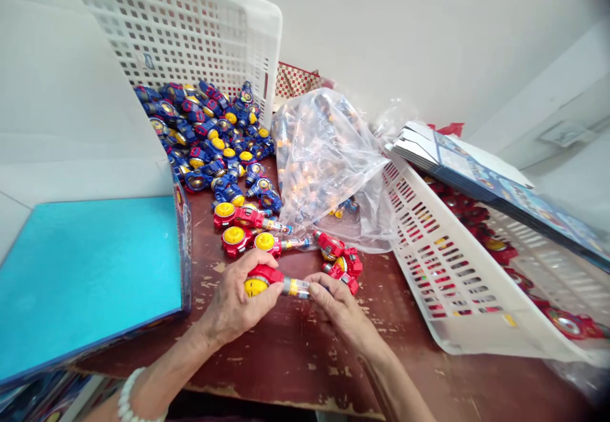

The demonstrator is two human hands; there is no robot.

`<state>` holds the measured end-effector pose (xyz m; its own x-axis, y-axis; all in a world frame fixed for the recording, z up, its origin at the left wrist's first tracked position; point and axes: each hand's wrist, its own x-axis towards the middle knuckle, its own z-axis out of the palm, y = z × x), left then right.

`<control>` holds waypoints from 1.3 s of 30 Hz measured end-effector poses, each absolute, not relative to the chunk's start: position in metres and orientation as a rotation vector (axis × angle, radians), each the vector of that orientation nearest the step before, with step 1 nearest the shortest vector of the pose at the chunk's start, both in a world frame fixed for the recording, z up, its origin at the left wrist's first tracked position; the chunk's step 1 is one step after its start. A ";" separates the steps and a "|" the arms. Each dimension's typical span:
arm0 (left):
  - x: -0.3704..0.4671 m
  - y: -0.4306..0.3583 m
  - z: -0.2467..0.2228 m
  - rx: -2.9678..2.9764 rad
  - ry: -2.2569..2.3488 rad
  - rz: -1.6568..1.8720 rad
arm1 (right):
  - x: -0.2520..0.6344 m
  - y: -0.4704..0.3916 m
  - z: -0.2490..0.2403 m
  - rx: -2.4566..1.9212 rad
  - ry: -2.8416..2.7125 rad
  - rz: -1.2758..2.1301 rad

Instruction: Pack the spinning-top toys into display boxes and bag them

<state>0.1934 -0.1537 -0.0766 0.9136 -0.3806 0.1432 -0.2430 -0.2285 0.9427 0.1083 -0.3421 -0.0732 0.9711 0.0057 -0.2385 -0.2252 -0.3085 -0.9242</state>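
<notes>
My left hand (241, 298) is wrapped round a red toy (267, 274) with a yellow disc, held above the table. Joined to the toy's right end is a clear tube (296, 287) with coloured contents, and my right hand (336, 301) pinches its far end. Just beyond my hands lie two rows of red toys (236, 238) with yellow discs and similar tubes. More red toys (340, 260) without visible tubes sit in a small group behind my right hand. A clear plastic bag (324, 155) full of small tubes rests further back.
Many blue toys (204, 129) spill from a tipped white basket (267, 34) at the back left. A box with a turquoise surface (95, 276) stands left. At right, a white basket (443, 282) holds red toys, with flat printed cards (490, 180) across it.
</notes>
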 end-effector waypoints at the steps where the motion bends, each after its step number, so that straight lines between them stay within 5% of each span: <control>1: 0.194 -0.154 -0.076 1.816 -0.461 -0.135 | 0.110 -0.343 -0.072 -1.864 0.157 0.237; 9: 0.200 -0.156 -0.093 1.739 -0.410 -0.310 | 0.122 -0.348 -0.056 -2.326 -0.121 0.014; 15: 0.212 -0.165 -0.113 2.119 -0.799 0.452 | 0.199 -0.423 -0.065 -2.717 0.098 -0.315; 21: 0.196 -0.195 -0.108 2.400 -0.971 1.024 | 0.269 -0.476 -0.100 -2.959 0.348 -0.205; 27: 0.156 -0.257 -0.104 2.229 -1.320 0.272 | 0.274 -0.485 -0.103 -3.112 0.380 -0.093; 33: 0.161 -0.293 -0.104 2.443 -1.354 -0.077 | 0.259 -0.492 -0.092 -3.104 0.411 -0.084; 39: 0.176 -0.243 -0.096 1.665 -0.714 -0.378 | 0.206 -0.466 -0.063 -2.907 0.386 -0.263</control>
